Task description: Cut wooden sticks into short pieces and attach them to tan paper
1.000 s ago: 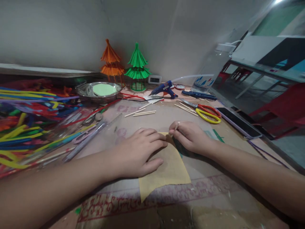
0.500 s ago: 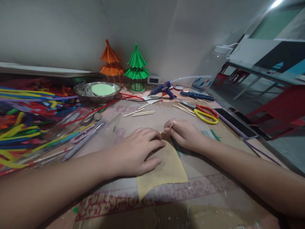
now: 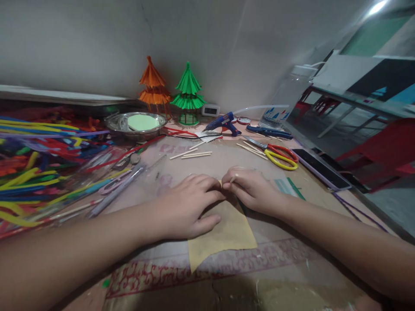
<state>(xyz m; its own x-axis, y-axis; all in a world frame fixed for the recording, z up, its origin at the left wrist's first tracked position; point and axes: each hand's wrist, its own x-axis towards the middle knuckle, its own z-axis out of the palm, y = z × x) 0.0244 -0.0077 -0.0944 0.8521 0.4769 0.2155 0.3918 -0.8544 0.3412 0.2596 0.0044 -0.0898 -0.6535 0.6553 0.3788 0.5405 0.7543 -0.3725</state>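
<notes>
A yellow sheet (image 3: 223,239) with a curved, uneven lower edge lies on the covered worktop. Flat on its upper left part rests my left hand (image 3: 197,203), fingers spread and pressing down without gripping. My right hand (image 3: 248,185) is closed in a pinch round a thin wooden stick (image 3: 234,177), whose pale end pokes out above the fingers. The stick's other end is hidden by the hand, right at the sheet's top edge. Just beyond the hands lie several loose wooden sticks (image 3: 196,154), with more sticks (image 3: 252,150) beside the scissors (image 3: 280,157).
At the back stand an orange pagoda-like model (image 3: 151,84), a green one (image 3: 188,93), a metal bowl (image 3: 112,125), a blue glue gun (image 3: 223,123) and a water bottle (image 3: 282,99). Colourful pipe cleaners (image 3: 29,181) pile up at left. A phone (image 3: 320,168) lies at right.
My right hand has shifted slightly down and toward the left hand, bringing the stick nearer the sheet. My left hand stays on the sheet. The whole view has moved a little.
</notes>
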